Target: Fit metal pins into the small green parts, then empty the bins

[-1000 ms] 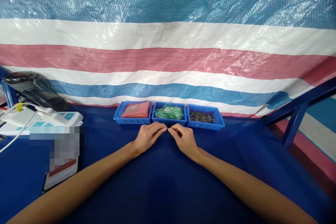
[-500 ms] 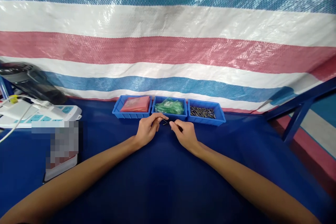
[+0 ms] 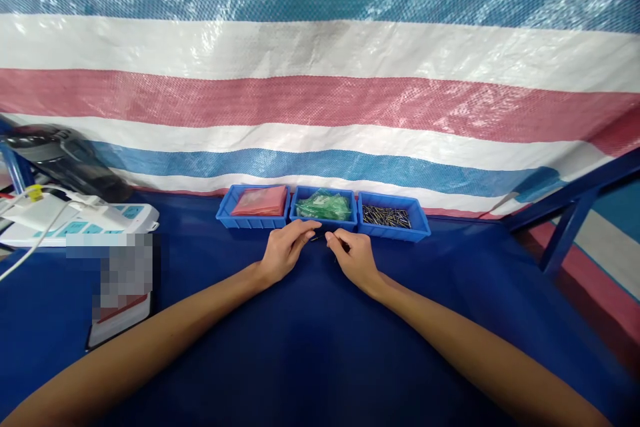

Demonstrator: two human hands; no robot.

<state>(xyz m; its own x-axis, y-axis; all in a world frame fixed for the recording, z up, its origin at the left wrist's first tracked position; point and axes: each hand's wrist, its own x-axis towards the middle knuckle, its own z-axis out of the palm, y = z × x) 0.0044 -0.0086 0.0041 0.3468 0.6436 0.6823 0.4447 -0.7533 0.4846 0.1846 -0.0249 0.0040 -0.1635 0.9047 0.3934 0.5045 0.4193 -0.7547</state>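
Note:
My left hand (image 3: pixel 285 252) is closed in a pinch in front of the middle blue bin (image 3: pixel 325 221). A small dark screw-like piece (image 3: pixel 316 237) shows at its fingertips. My right hand (image 3: pixel 356 259) is a short gap to the right, its thumb and fingers curled together. A bit of something dark shows beneath those fingers, too small to name. Green plastic bags (image 3: pixel 324 205) fill the middle bin. Red plastic bags (image 3: pixel 261 201) lie stacked in the left bin (image 3: pixel 253 221). The right bin (image 3: pixel 400 233) holds many small dark and brass-coloured screws (image 3: pixel 386 216).
On the left are a white power strip (image 3: pixel 145 217) with plugs and cables, a dark bottle (image 3: pixel 75 163) leaning over, and a partly blurred phone-like object (image 3: pixel 123 320). A striped tarp (image 3: pixel 320 103) hangs behind the blue table (image 3: pixel 320 347). A blue metal frame (image 3: pixel 570 230) stands right.
The left fingers have drawn closer together and flattened over the small dark piece, which shows less now. The right hand barely moved. The whole view has shifted slightly downward.

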